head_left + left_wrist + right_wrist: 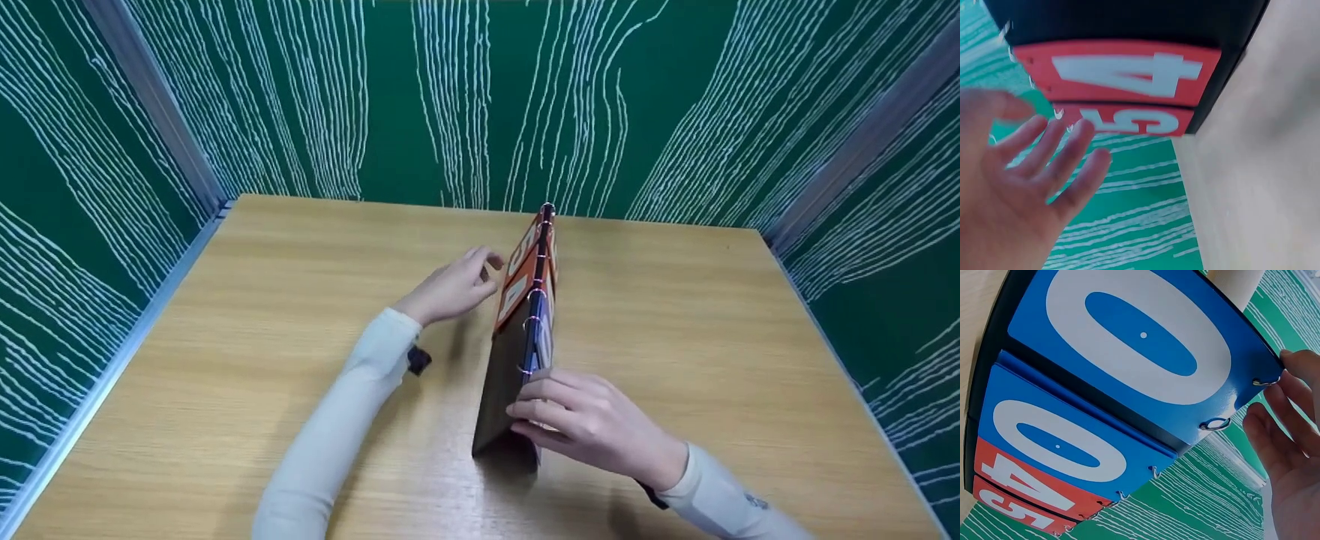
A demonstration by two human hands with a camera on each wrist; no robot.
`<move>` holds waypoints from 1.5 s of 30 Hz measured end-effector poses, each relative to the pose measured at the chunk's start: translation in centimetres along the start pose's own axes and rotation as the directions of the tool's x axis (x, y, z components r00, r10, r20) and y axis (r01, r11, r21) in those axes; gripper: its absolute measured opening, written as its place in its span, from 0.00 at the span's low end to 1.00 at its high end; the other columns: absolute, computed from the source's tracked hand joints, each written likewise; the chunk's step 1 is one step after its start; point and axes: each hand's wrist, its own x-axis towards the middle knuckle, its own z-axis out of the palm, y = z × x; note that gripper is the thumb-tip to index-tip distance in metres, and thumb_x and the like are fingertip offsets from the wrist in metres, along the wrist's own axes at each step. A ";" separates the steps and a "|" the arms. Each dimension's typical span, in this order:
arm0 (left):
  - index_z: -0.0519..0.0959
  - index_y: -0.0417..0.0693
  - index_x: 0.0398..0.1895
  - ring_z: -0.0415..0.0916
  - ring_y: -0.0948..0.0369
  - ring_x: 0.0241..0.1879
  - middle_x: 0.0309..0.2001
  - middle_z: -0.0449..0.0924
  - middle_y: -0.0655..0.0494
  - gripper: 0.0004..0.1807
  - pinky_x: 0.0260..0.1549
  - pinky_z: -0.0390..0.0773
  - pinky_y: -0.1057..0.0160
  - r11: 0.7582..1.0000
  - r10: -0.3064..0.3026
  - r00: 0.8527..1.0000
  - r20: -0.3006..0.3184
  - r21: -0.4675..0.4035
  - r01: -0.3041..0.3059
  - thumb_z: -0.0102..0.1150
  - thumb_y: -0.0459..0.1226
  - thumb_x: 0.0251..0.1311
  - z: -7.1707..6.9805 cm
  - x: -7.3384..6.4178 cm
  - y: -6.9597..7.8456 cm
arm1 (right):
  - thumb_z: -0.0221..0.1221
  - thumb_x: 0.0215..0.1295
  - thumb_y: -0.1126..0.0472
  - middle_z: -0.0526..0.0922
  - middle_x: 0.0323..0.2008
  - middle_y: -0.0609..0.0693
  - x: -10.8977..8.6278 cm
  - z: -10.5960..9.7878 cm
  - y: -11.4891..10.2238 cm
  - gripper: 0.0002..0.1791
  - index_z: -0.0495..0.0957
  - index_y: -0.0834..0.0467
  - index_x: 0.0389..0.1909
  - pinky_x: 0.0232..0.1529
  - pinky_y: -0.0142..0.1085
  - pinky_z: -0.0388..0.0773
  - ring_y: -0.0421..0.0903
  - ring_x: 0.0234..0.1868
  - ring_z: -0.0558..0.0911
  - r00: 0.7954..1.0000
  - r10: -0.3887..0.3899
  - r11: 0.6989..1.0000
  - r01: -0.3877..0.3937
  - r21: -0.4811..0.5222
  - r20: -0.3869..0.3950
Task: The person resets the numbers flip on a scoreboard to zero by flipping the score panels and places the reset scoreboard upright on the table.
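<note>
A tabletop flip scoreboard stands upright like a tent on the table, its ringed top edge running away from me. Red cards with white 4 and 5 show in the left wrist view; big blue 0 cards fill the right wrist view, with red ones farther along. My left hand hovers beside the far red cards, fingers spread and slightly bent, holding nothing. At the near end, my right hand grips the top edge, fingers reaching over it; its thumb is hidden in the head view.
The wooden table has green walls with white wavy lines behind it and on both sides. Metal posts stand at the back corners. A dark wrist device sits at my left cuff.
</note>
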 end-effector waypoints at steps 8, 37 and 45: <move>0.64 0.59 0.75 0.68 0.54 0.71 0.74 0.68 0.56 0.49 0.68 0.72 0.48 0.999 0.039 0.989 0.144 -0.004 -0.039 0.74 0.58 0.51 -0.6 2.6 -1.7 | 0.71 0.60 0.62 0.85 0.40 0.46 -0.2 0.3 0.1 0.07 0.85 0.56 0.39 0.47 0.35 0.84 0.42 0.42 0.84 0.999 0.020 0.999 -0.019 0.031 -0.029; 0.66 0.66 0.75 0.67 0.52 0.73 0.76 0.66 0.58 0.46 0.74 0.63 0.44 0.973 0.074 0.985 0.153 -0.226 -0.038 0.77 0.51 0.52 3.2 3.1 -5.9 | 0.74 0.55 0.64 0.85 0.40 0.45 -0.2 0.3 0.0 0.11 0.85 0.55 0.39 0.51 0.32 0.82 0.41 0.43 0.83 0.995 0.094 0.988 -0.091 0.125 -0.020; 0.61 0.65 0.78 0.62 0.53 0.76 0.79 0.60 0.58 0.46 0.76 0.59 0.45 0.952 0.125 0.976 0.176 -0.299 -0.068 0.73 0.44 0.57 3.5 3.0 -6.5 | 0.75 0.50 0.67 0.85 0.40 0.45 -0.2 0.4 0.1 0.15 0.84 0.55 0.39 0.53 0.32 0.82 0.41 0.44 0.83 0.995 0.101 0.984 -0.097 0.150 -0.021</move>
